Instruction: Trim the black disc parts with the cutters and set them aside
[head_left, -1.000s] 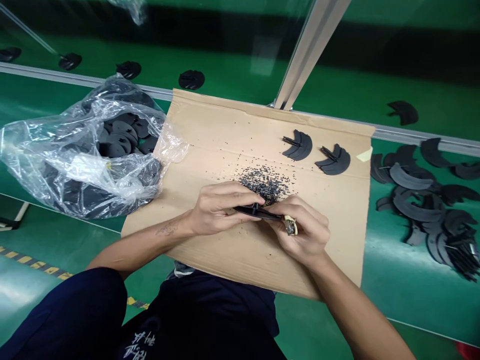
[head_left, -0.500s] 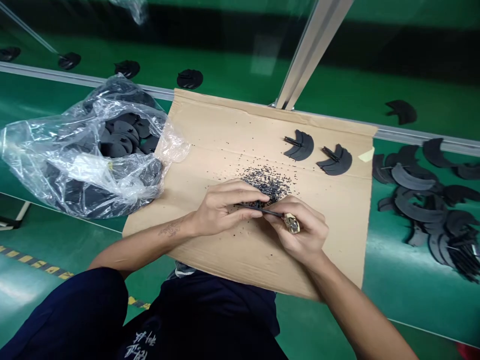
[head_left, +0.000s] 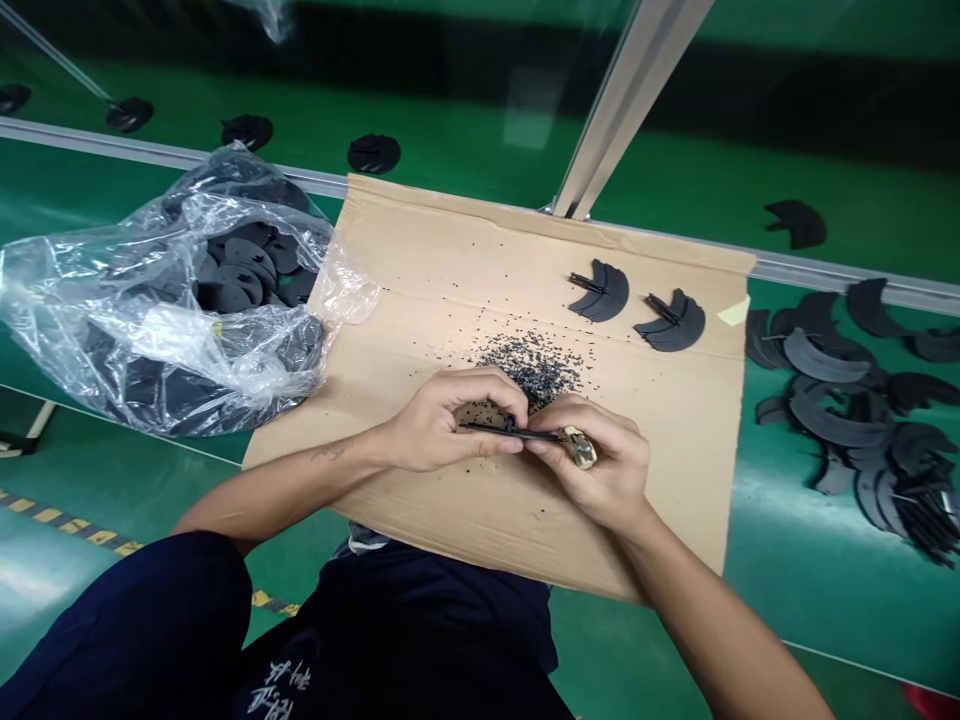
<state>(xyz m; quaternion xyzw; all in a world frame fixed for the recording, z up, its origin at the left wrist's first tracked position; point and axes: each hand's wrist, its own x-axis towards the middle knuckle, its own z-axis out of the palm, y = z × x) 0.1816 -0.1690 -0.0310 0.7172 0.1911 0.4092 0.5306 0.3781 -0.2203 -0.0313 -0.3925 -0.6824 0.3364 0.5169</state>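
My left hand (head_left: pixel 442 420) pinches a thin black plastic part (head_left: pixel 484 428) between thumb and curled fingertips. The part is turned nearly edge-on, so its outline is hard to make out. Close beside it, my right hand (head_left: pixel 604 455) is closed around a small hand tool with a gold-coloured end (head_left: pixel 579 447); the fingers hide its working tip, and I cannot tell its kind. Both hands meet over a cardboard sheet (head_left: pixel 420 250). Just beyond the fingers lies a scatter of small black shavings (head_left: pixel 536 365).
Two curved black parts (head_left: pixel 600 290) rest at the cardboard's upper right. A clear plastic bag (head_left: pixel 292 340) of black discs overlaps its left edge. Several crescent-shaped black parts (head_left: pixel 832 410) are piled on the green table (head_left: pixel 795 560) at right. A metal post (head_left: pixel 622 120) rises behind the cardboard.
My left fingers have curled and shifted their hold on the black part, which sits slightly lower. My right hand has moved slightly left, still holding the gold-ended tool.
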